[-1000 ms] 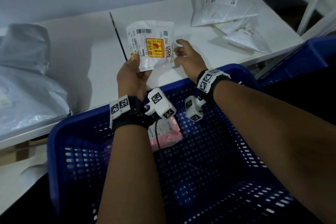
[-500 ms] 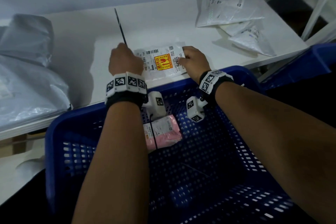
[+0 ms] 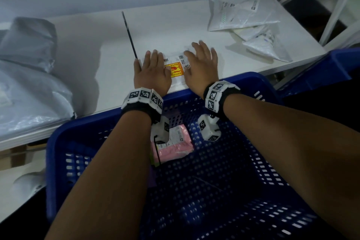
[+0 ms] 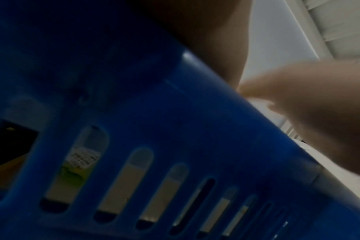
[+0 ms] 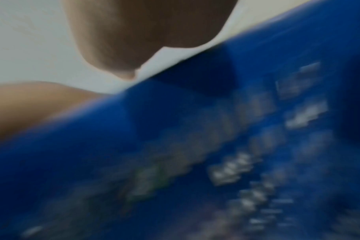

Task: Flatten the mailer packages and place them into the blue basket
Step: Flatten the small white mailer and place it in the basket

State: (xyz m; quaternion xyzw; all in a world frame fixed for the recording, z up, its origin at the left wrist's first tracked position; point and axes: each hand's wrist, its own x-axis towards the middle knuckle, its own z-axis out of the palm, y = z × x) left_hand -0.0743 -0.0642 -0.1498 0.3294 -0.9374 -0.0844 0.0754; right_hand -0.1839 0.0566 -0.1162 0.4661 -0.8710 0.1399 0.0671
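A small white mailer (image 3: pixel 176 70) with a yellow and red label lies flat on the white table (image 3: pixel 93 48), near its front edge. My left hand (image 3: pixel 151 68) presses its left part with straight fingers. My right hand (image 3: pixel 201 63) presses its right part the same way, palm down. The blue basket (image 3: pixel 253 85) stands just below the table edge under my wrists; a pink mailer (image 3: pixel 176 146) lies in it. Both wrist views are blurred and show mostly the basket wall (image 4: pixel 175 129) (image 5: pixel 195 129).
Several white mailers (image 3: pixel 245 15) lie piled at the table's back right. Large grey plastic bags (image 3: pixel 27 76) fill the left end. A thin dark rod (image 3: pixel 129 34) lies on the table beyond my left hand. A second blue bin (image 3: pixel 331 72) sits to the right.
A second ago I held the mailer up off the table. Both hands laid it down, then spread from curled to flat, palms pressing on it.
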